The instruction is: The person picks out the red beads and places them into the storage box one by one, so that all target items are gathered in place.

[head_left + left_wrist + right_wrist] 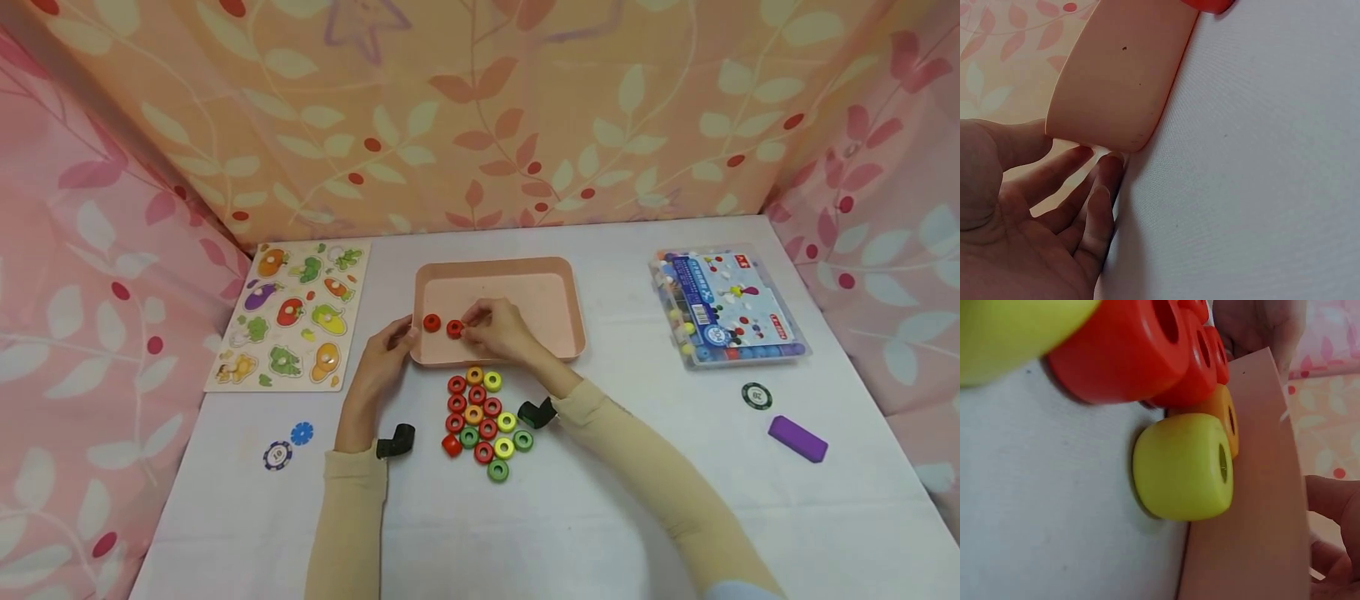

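Note:
A shallow pink tray (517, 353) lies on the white table. Inside, near its left end, sits a red bead (432, 322). Just right of it, my right hand (501, 331) pinches a second red bead (454, 328) between thumb and fingertips, low over the tray floor. My left hand (386, 358) holds the tray's left end, thumb at the rim and bent fingers against the outer wall; the left wrist view shows this hand (1041, 206) at the tray corner (1116, 94). Several ring-shaped beads, including a yellow bead (1182, 469), lie in front of the tray.
A vegetable puzzle board (288, 321) lies at the left, with a white-and-blue chip (277, 455) and a blue disc (302, 433) nearby. At the right are a clear bead box (727, 304), a dark chip (757, 396) and a purple block (798, 439). Patterned curtains (480, 117) surround the table.

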### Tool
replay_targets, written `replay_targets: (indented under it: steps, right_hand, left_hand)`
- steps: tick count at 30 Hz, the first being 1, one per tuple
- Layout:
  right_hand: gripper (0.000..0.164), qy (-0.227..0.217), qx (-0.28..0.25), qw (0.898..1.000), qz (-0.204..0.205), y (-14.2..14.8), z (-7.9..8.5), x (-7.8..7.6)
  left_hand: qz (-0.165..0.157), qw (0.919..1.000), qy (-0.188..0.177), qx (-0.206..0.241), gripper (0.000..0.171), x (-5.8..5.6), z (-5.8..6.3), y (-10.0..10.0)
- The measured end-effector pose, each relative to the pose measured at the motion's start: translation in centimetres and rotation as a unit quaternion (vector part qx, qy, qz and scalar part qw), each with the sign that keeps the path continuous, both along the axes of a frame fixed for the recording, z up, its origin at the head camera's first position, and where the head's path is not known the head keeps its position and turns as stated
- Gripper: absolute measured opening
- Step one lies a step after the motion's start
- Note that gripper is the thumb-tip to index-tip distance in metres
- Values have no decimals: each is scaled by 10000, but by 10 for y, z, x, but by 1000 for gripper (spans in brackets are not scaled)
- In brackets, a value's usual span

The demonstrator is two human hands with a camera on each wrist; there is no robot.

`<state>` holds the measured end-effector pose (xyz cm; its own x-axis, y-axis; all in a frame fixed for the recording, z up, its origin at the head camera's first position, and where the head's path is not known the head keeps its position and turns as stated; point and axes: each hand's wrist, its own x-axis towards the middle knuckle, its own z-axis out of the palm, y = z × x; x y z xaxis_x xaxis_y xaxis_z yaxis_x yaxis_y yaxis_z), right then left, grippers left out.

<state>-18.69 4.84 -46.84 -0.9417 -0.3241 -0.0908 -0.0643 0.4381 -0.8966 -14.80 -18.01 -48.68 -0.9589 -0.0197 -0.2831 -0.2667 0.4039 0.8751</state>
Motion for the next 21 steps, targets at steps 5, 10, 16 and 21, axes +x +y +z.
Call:
replay_targets:
  steps: [5, 10, 16, 21]
  right_hand:
    - [16, 649, 99, 9951, 741, 9, 9, 14]
    - [16, 1063, 196, 9801, 1667, 14, 19, 33]
    - [26, 909, 958, 9627, 2362, 12, 18, 52]
    - [25, 1273, 1551, 9497, 2405, 7, 10, 61]
  left_hand:
    - [25, 10000, -76, 52, 51, 0, 0, 0]
    - [-1, 9999, -65, 77, 51, 1, 3, 1]
    - [-23, 10000, -26, 39, 51, 1, 4, 0]
    - [-10, 10000, -10, 92, 51, 1, 2, 0]
